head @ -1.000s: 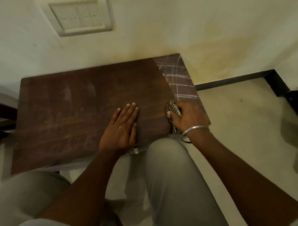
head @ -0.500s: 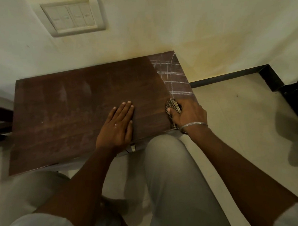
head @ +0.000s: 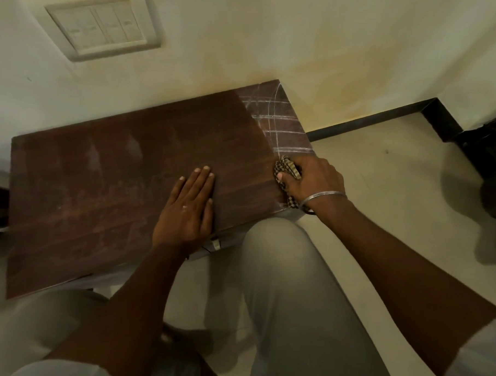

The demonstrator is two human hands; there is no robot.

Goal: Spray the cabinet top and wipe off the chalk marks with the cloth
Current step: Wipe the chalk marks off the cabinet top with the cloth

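My right knee [head: 287, 271], in pale grey trousers, presses close to the front edge of the cabinet top [head: 99, 194], a dark brown wooden slab; my other leg sits low at its front left. Under that front edge, just below my left wrist, hangs a small pale metal tab [head: 215, 244]; I cannot tell what it is.

On the cabinet top, right of its middle and near the front edge, my left hand [head: 185, 213] lies palm down, fingers straight and close together, holding nothing. At the cabinet top's front right corner my right hand [head: 314, 182] curls its fingers round a bunched brown-and-cream checked cloth [head: 287, 167], thumb across it, pressing it onto the wood. A thin silver bangle [head: 324, 197] rings that wrist, over the cabinet top's right edge.

Just beyond the cloth, the chalk marks [head: 278, 124] cover the cabinet top's right end: white crossing lines and one long curve, running back to its rear right corner. The wood left of them carries only faint pale streaks.

Right of the cabinet top lies pale floor [head: 396, 167], with a dark skirting [head: 366, 120] at the wall's foot. Behind the cabinet top rises a cream wall [head: 262, 31], stained yellowish above its rear right corner. High above its rear edge sits a white switch plate [head: 103, 26].
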